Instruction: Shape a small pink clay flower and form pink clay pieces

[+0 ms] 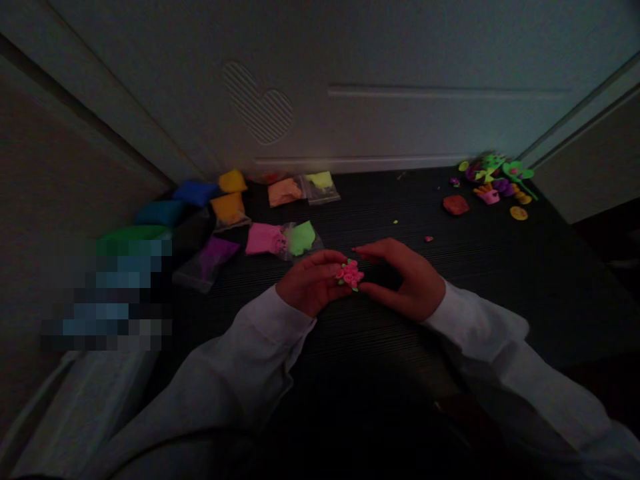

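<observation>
A small bunch of pink clay flowers (351, 274) with green leaf tips sits between the fingers of my left hand (315, 279), which is closed around its left side. Just to the right is my right hand (407, 280), thumb and fingers apart, with the fingertips close to the flowers. Whether the right thumb touches the bunch I cannot tell. Nearest to my left hand lie an open bag of light green clay (301, 238) and a bag of pink clay (265, 238).
Bags of purple (220, 252), orange (229, 208), blue (195, 193) and peach clay (285, 192) lie at the left and back of the dark table (380, 200). A red lump (455, 205) and several finished clay figures (493, 177) are at the back right. A panelled wall (400, 127) stands behind.
</observation>
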The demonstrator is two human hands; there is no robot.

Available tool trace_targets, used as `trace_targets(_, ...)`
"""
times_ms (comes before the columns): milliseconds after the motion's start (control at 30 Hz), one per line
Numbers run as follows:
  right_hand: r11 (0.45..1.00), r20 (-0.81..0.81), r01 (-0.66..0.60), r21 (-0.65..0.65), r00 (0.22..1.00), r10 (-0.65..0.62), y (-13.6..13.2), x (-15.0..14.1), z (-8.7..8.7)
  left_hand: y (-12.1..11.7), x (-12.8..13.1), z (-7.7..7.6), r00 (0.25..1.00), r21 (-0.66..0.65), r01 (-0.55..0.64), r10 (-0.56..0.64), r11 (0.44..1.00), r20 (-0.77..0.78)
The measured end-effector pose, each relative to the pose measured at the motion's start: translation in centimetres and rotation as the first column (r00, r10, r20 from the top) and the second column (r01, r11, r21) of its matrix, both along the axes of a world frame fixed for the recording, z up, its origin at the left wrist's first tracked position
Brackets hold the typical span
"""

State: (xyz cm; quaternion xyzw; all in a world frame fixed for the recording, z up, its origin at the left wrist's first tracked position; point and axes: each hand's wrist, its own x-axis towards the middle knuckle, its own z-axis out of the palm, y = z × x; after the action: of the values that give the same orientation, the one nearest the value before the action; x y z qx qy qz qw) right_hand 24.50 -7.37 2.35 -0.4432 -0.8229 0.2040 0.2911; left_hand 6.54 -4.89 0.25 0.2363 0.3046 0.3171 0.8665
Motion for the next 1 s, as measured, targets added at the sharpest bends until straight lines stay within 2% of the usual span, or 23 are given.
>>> trace_targets(67,0.998,0.08,0.057,0.029,0.995,-0.059,0.7,1.5,0.2,0.1,-0.1,0.1,1.0,-0.021,-0.021,0.021,1.0,0.002)
trace_targets(133,0.973,0.184,0.217,0.079,0.956,-0.228,1.6,4.0,0.2,0.1,-0.1,0.2,0.999,-0.045,-0.05,0.049,0.998,-0.01)
trace_targets(200,0.895,0.282,0.421,0.146,0.849,-0.446,2.4,6.9,0.0,0.2,-0.1,0.2,0.997,-0.061,-0.078,0.078,0.995,-0.017)
trace_targets(233,0.86,0.32,0.486,0.154,0.799,-0.509,2.7,8.2,-0.2,0.3,-0.1,0.2,0.996,-0.064,-0.088,0.087,0.994,-0.015)
trace_targets(300,0.86,0.41,0.502,0.09,0.769,-0.491,2.9,10.2,-0.7,0.3,-0.1,0.2,0.995,-0.065,-0.097,0.097,0.993,-0.003)
trace_targets(367,0.887,0.455,0.461,0.024,0.785,-0.421,3.0,11.0,-1.0,0.3,-0.1,0.1,0.995,-0.068,-0.1,0.101,0.993,0.009)
trace_targets(433,0.9,0.486,0.436,-0.012,0.789,-0.376,2.9,11.0,-1.3,0.3,-0.2,0.1,0.994,-0.074,-0.105,0.107,0.992,0.016)
trace_targets(567,0.908,0.506,0.418,-0.002,0.784,-0.36,3.1,10.1,-1.4,0.3,-0.2,0.1,0.994,-0.083,-0.107,0.108,0.991,0.017)
trace_targets(700,0.882,0.4,0.469,-0.043,0.817,-0.415,3.0,9.4,-0.8,0.3,-0.1,0.3,0.991,-0.081,-0.136,0.136,0.987,0.003)
trace_targets(800,0.88,0.188,0.455,-0.135,0.884,-0.428,2.3,7.5,0.2,0.1,0.0,0.4,0.985,-0.097,-0.169,0.17,0.981,0.005)
trace_targets(900,0.914,-0.052,0.324,-0.243,0.937,-0.346,1.0,4.3,1.2,-0.1,0.3,0.4,0.977,-0.106,-0.201,0.207,0.974,0.047)
trace_targets(1000,0.944,-0.188,0.134,-0.303,0.962,-0.197,-0.3,1.0,1.4,-0.4,0.5,0.4,0.972,-0.102,-0.216,0.223,0.971,0.068)
